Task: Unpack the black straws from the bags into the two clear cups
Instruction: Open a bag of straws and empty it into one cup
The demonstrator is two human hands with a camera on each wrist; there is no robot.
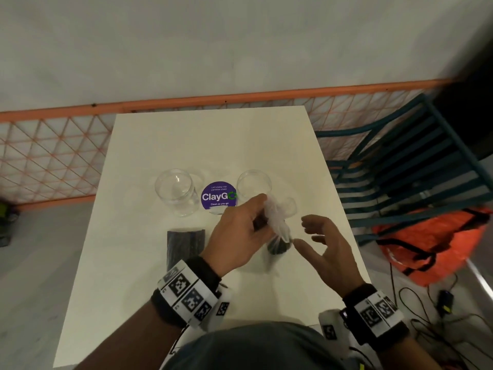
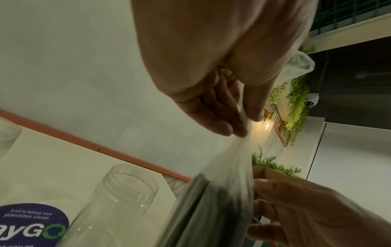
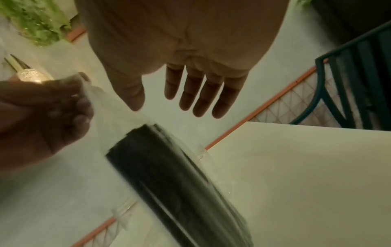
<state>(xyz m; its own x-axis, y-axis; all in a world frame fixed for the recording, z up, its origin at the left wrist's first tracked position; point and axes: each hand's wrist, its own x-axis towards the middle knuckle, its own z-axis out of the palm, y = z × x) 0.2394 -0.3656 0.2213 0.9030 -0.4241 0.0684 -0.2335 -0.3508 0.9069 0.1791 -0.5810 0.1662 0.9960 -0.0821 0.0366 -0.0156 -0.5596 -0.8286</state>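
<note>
My left hand point(image 1: 245, 231) grips the gathered top of a clear plastic bag point(image 1: 277, 225) over the table's middle; in the left wrist view its fingers point(image 2: 222, 117) pinch the bag's neck. A bundle of black straws point(image 1: 278, 247) hangs inside the bag point(image 3: 177, 180), standing nearly upright. My right hand point(image 1: 320, 241) hovers just right of the bag with relaxed, spread fingers point(image 3: 196, 93), holding nothing. Two clear cups stand behind: the left cup point(image 1: 177, 192) and the right cup point(image 1: 254, 182), both without straws. A second bundle of black straws point(image 1: 185, 247) lies on the table to the left.
A purple round ClayGo sticker point(image 1: 218, 196) sits between the cups on the white table point(image 1: 213, 140). A teal slatted chair point(image 1: 416, 166) and an orange bag point(image 1: 437, 244) stand to the right. An orange mesh railing point(image 1: 53, 156) runs behind. Cables lie on the floor at lower right.
</note>
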